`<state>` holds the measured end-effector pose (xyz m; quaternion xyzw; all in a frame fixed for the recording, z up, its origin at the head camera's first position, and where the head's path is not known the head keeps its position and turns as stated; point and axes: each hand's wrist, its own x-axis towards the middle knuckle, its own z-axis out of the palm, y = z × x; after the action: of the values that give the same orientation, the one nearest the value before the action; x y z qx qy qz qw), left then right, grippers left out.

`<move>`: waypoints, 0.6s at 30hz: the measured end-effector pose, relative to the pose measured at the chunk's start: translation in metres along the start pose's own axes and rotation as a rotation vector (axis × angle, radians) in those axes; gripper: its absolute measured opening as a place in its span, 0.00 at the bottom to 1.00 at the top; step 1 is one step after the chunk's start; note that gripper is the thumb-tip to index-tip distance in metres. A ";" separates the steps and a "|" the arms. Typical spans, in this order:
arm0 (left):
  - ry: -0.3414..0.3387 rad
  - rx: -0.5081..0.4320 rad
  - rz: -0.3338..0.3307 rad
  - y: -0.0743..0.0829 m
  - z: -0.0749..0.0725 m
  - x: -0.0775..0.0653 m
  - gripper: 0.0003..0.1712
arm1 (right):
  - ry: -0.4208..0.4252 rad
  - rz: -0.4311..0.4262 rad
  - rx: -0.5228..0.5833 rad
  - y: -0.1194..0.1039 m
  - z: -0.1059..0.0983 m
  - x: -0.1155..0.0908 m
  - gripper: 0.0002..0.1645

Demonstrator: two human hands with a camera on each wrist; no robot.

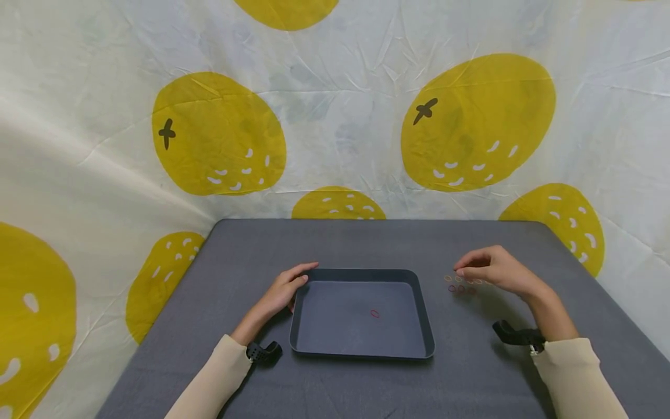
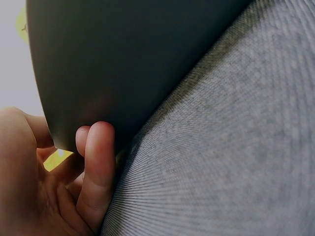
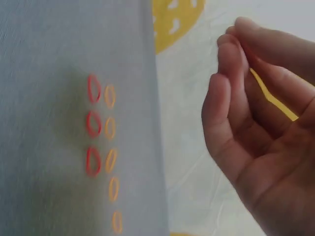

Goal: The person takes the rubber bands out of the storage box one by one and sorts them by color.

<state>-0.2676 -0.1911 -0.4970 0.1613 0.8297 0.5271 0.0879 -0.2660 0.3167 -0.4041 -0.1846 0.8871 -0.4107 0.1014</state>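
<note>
A dark baking tray [image 1: 361, 354] lies on the table, with one small red band [image 1: 374, 313] on its floor. My left hand [image 1: 282, 289] holds the tray's far left corner, thumb over the rim; the left wrist view has its fingers [image 2: 98, 167] against the outer wall. Over the right of the table hovers my right hand [image 1: 494, 270], thumb and fingertips brought together; I cannot tell whether something thin is pinched there. Below it, a row of red bands [image 3: 93, 124] lies beside a row of several orange bands [image 3: 110, 128].
Grey cloth covers the table [image 1: 356, 390]. Behind it and on the left hangs a white curtain [image 1: 345, 116] printed with large yellow fruit. A black wrist strap [image 1: 518, 336] sits at the right sleeve's cuff, another strap [image 1: 264, 352] at the left.
</note>
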 end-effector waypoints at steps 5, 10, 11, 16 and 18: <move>0.005 0.004 -0.007 0.001 0.000 0.000 0.25 | 0.050 -0.040 0.077 -0.016 0.008 0.001 0.13; -0.015 -0.006 -0.011 0.023 -0.003 -0.008 0.25 | 0.094 -0.155 0.224 -0.031 0.022 0.006 0.13; -0.022 -0.009 -0.010 0.028 -0.004 -0.010 0.26 | 0.097 -0.175 0.246 -0.035 0.026 0.007 0.13; -0.037 -0.006 -0.005 0.037 -0.005 -0.014 0.26 | 0.078 -0.209 0.267 -0.053 0.043 0.013 0.14; -0.035 -0.005 -0.003 0.037 -0.005 -0.014 0.26 | 0.056 -0.224 0.276 -0.061 0.050 0.016 0.14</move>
<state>-0.2495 -0.1858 -0.4618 0.1688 0.8271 0.5261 0.1036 -0.2488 0.2391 -0.3896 -0.2552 0.7987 -0.5422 0.0549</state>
